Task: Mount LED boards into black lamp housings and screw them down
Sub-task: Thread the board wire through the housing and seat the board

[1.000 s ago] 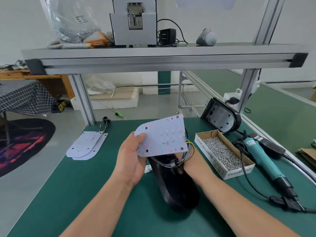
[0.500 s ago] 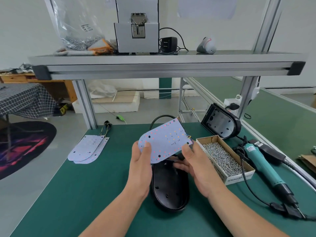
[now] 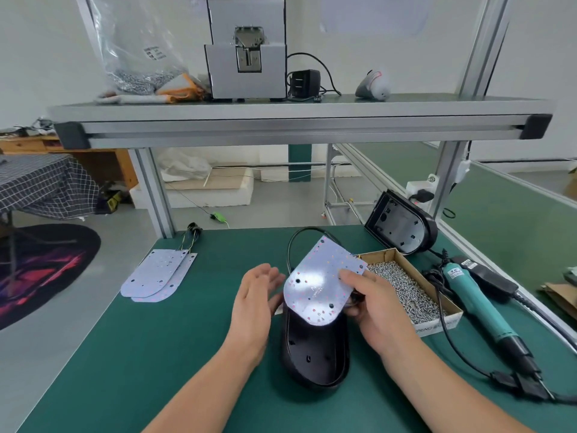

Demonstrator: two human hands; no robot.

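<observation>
A white LED board with coloured dots is tilted over the far end of a black lamp housing that lies open side up on the green mat. My right hand pinches the board's right edge, thumb on top. My left hand is open just left of the board, fingers spread, not touching it. The board's wires are hidden under it. A black cable loops up behind the housing.
Two spare LED boards lie stacked at the left. A cardboard box of screws sits right of my right hand. A teal electric screwdriver with its cord lies further right. A second black housing leans by the frame post.
My left hand has let go of the board and opened. The right hand now holds the board alone, lowered and turned over the housing's far end.
</observation>
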